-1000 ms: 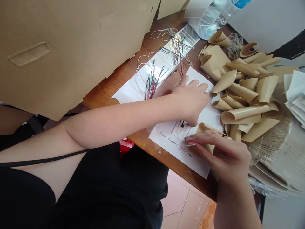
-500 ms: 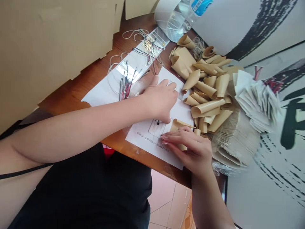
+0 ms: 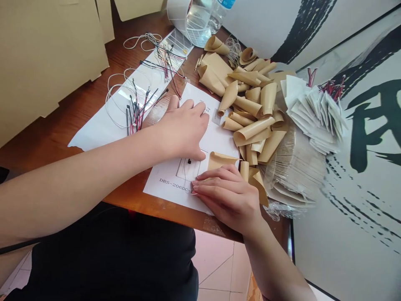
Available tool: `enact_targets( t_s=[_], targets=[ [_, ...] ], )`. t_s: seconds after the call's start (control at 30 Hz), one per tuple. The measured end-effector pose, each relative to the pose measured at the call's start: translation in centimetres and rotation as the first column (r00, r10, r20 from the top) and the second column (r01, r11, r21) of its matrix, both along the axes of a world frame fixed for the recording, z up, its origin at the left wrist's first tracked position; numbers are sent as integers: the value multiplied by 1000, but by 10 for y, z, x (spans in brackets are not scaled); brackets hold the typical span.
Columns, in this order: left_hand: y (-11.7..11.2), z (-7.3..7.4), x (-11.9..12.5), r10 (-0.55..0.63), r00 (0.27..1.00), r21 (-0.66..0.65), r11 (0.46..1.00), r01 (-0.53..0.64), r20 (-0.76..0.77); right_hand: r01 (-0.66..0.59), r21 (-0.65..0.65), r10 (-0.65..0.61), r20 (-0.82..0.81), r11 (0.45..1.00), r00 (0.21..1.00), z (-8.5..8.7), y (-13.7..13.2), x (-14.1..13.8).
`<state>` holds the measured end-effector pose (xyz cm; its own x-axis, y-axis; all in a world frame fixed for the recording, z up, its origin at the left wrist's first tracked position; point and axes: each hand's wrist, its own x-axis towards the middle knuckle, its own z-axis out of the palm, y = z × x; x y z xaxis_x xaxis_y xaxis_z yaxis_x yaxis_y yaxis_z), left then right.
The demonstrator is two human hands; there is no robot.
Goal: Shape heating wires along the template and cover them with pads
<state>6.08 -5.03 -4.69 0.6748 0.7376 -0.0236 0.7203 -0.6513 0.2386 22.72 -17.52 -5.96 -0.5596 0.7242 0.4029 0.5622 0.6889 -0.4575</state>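
My right hand (image 3: 230, 195) has slid left across the printed sheet (image 3: 219, 141), fingers pinching a thin white wire (image 3: 184, 172) lying on it; farther, I cannot tell what my left hand (image 3: 184, 127) grips.

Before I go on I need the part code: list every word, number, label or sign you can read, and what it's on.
"DRS-206DC-" on the white sheet; what follows is covered or cut off by the right hand.
Small print on the same sheet, by the left hand: too small to read.
Blue bottle label: nothing readable.
Large black brush character on the white panel: cut off, not readable.
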Motion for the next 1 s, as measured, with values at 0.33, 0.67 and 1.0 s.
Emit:
enact_targets(
  t_s=[0.33, 0.67, 1.0],
  targets=[
    [0, 3, 1, -2, 1000, 6, 1000, 2, -29, 58, 3, -58, -16, 998, 998, 0, -3, 0],
    [1, 0, 1, -22, 999, 7, 1000, 22, -30, 54, -78, -58, -53, 995, 997, -6, -2, 1],
    [8, 3, -5, -11, 1000, -129, 992, 10, -13, 85, -139, -93, -47, 987, 995, -4, 4, 2]
  ],
)
